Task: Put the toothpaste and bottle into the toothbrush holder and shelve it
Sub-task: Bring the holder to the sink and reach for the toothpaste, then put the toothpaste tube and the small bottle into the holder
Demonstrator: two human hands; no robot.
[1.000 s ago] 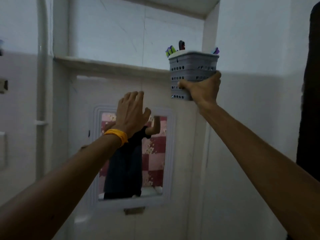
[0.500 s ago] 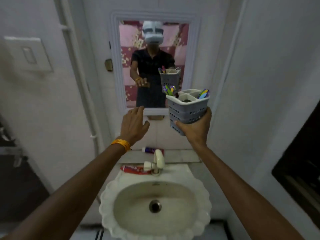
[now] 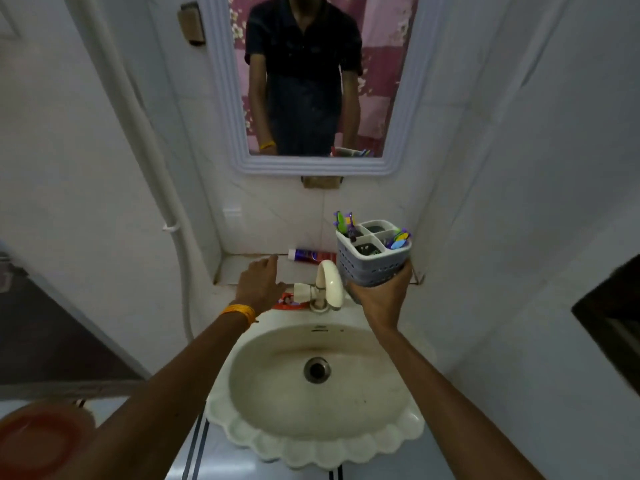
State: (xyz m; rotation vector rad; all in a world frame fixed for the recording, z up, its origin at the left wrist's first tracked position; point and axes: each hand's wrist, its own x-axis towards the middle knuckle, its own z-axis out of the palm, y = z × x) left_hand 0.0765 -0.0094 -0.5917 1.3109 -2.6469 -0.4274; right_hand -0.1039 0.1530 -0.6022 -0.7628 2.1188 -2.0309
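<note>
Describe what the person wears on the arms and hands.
Both forearms are bare, with no sleeves in view. The left hand has an orange-yellow band around its wrist. The right hand wears nothing: no glove, ring or watch is visible.

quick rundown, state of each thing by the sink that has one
toothbrush holder: upright, held off the ledge in the right hand
left hand: open, empty, over the ledge
bottle: lying flat on the ledge by the wall
toothpaste: lying on the sink rim, partly hidden
tap: no water running
sink: empty
</note>
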